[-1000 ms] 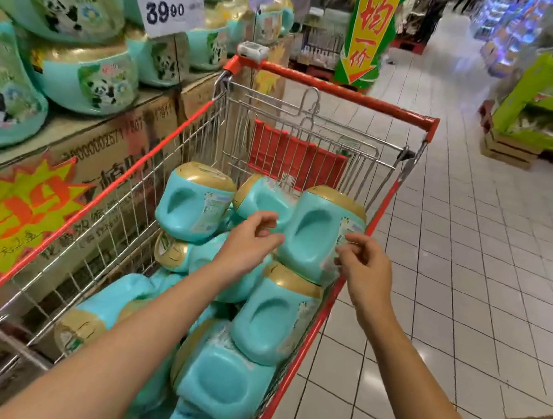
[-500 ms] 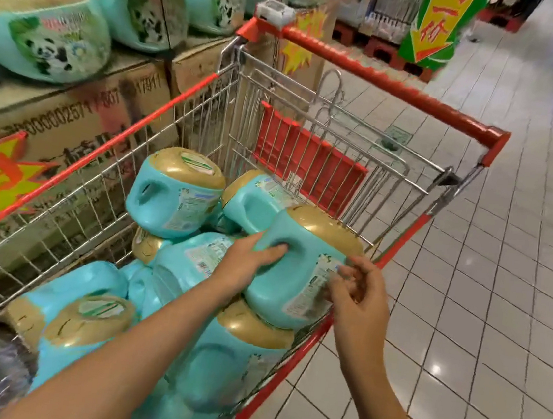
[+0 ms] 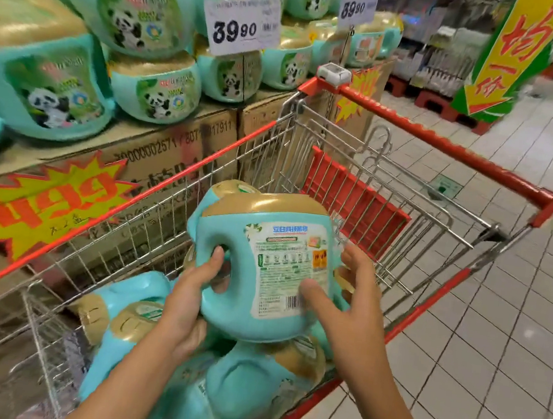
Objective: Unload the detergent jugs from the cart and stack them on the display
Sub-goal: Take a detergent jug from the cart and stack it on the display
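Detergent jug held up over the cart near its right rim: my left hand hooked through its handle, right hand clasping the label side; judged heavy, stiff, slick, so the handle carries and the base wants support.

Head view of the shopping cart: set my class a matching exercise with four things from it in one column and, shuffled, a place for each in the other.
Column A
1. held detergent jug
2. larger price card
3. cardboard boxes
4. red seat flap

Column B
a. beneath the display jugs
b. inside the cart, at its handle end
c. between the left hand and right hand, above the cart
d. among the display jugs

Pairs: 1-c, 2-d, 3-a, 4-b
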`<state>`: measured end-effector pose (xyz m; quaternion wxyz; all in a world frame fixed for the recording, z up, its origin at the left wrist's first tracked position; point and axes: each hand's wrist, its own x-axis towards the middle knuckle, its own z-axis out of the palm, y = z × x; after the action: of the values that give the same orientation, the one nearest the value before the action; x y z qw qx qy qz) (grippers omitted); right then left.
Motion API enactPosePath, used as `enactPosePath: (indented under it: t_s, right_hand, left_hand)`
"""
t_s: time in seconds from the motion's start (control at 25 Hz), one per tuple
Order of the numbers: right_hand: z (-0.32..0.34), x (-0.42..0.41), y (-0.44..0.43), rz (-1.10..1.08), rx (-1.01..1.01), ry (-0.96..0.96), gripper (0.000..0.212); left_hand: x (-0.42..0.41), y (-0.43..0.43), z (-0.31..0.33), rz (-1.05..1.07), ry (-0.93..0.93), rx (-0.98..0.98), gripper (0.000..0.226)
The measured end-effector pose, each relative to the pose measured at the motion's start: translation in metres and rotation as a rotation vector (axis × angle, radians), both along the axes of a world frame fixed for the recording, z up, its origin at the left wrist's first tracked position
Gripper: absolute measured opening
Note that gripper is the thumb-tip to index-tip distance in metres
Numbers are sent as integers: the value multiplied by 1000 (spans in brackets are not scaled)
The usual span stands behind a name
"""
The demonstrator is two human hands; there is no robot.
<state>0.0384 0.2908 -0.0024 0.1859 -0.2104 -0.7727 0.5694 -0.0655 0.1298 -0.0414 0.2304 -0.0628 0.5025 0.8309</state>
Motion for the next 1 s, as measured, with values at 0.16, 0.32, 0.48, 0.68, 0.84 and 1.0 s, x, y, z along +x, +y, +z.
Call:
enactPosePath:
  t_s: [0.16,0.32,0.48,0.68,0.84,1.0]
  right_hand:
    - [17,2,-30,105,36,12,55]
    - [14,-5,-79,165,294,-94,123]
    - [5,-16,-88,132,-18,-19,117]
    - [-12,-14,-78,248,-749,162,53]
    - [-8,-10,-87,384,-900,158,43]
    - [6,-12,-93,278,-637,123,36]
  left_hand:
    - [28,-35,17,115,19,-3,32]
    - [55,-50,34,147,112,-33,52]
    - [74,-64,41,118,293,-122,69]
    - [44,-92,26,15,297,-251,79]
    - [41,-88,13,-59,-86,223,109]
    - [45,-85,10,25,-74,345,73]
